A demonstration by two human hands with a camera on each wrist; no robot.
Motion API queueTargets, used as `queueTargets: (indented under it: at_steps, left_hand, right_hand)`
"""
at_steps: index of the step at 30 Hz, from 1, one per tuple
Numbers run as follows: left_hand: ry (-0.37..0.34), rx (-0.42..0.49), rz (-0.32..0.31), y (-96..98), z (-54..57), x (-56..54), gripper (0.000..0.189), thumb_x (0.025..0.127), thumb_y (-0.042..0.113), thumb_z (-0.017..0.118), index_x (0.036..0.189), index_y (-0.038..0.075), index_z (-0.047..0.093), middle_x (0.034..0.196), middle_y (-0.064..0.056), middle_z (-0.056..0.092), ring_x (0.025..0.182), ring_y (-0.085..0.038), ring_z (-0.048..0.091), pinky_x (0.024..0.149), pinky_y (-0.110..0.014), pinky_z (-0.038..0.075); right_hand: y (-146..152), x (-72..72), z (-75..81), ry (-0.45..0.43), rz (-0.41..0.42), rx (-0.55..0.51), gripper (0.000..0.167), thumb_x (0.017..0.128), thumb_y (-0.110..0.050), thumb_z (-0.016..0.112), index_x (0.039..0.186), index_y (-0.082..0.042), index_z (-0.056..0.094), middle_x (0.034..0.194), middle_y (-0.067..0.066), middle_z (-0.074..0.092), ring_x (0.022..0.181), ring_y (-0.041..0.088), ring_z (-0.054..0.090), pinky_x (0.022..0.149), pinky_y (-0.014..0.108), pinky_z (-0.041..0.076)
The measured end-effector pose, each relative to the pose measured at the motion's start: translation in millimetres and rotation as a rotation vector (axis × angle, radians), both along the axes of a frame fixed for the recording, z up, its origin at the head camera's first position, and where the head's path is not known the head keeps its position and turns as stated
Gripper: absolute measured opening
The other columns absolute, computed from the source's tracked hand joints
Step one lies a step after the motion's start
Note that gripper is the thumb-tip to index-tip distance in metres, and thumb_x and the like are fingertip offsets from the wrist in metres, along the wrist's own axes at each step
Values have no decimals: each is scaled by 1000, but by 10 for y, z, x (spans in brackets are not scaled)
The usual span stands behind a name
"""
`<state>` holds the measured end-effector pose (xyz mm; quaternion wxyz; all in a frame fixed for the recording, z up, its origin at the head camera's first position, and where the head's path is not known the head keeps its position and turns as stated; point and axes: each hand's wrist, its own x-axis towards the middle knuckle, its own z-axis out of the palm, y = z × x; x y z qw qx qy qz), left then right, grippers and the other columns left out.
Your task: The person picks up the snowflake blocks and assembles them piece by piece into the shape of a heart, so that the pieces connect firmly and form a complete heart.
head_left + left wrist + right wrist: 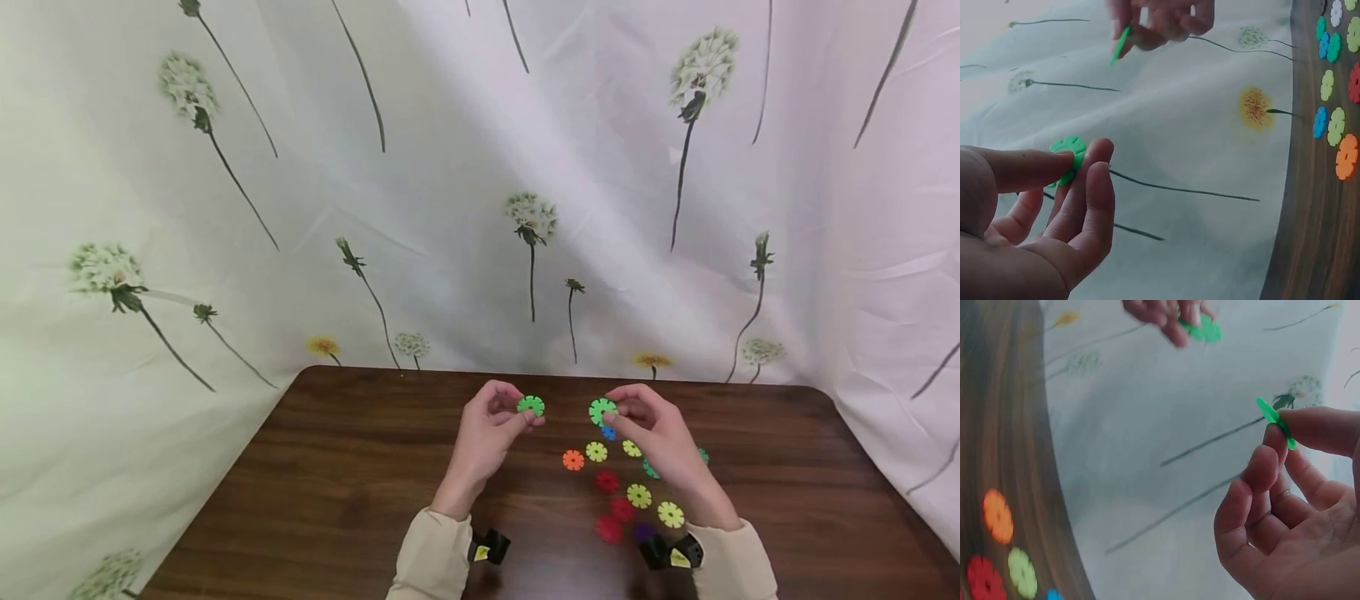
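My left hand [487, 433] pinches a green notched disc [531, 405] between thumb and fingers, raised over the far part of the table. In the left wrist view the thumb lies flat across this green disc [1070, 153]. To the right, my right hand [660, 433] pinches a second green notched disc [602, 411] by its edge. The right wrist view shows that disc [1277, 423] nearly edge-on between thumb and forefinger. A gap separates the two discs, and both hands are at about the same height.
On the brown wooden table [337, 483] several notched discs lie scattered below and around the right hand, among them an orange disc [573, 460], a red disc [609, 528] and a yellow disc [671, 514]. A white dandelion-print cloth [450, 250] hangs behind the table's far edge.
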<state>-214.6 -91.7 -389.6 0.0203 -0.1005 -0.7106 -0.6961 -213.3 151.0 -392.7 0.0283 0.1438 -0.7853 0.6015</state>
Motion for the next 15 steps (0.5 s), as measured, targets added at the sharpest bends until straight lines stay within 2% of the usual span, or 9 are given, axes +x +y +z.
queueTargets:
  at_steps: [7, 11, 14, 15]
  left_hand:
    - [6, 14, -16, 39, -2, 9, 23, 88, -1, 65, 108, -1, 54, 100, -19, 63, 86, -27, 71, 79, -30, 58]
    - [11, 7, -13, 52, 5, 7, 25, 88, -1, 65, 112, 0, 55, 101, -21, 64, 88, -35, 70, 78, -29, 58]
    - [10, -5, -12, 47, 12, 9, 25, 88, 0, 66, 112, 0, 58, 101, -22, 65, 92, -41, 68, 79, -29, 57]
    - [9, -9, -11, 44, 16, 9, 23, 88, 1, 66, 110, 1, 59, 100, -22, 65, 91, -38, 69, 79, -29, 57]
  right_hand:
    - [-131, -18, 28, -1, 34, -59, 29, 93, -18, 64, 116, -3, 56, 83, -4, 62, 72, 16, 60, 67, 27, 50]
    - [-190, -25, 28, -26, 37, -68, 30, 93, -20, 65, 117, -4, 56, 87, -2, 65, 78, 13, 62, 72, 28, 52]
    - [-228, -26, 15, -29, 42, -71, 29, 93, -19, 65, 116, -4, 57, 88, 0, 66, 79, 11, 62, 71, 28, 52]
    - [-240, -28, 9, -27, 45, -71, 28, 93, -19, 65, 115, -4, 57, 88, 1, 66, 78, 11, 62, 71, 28, 52]
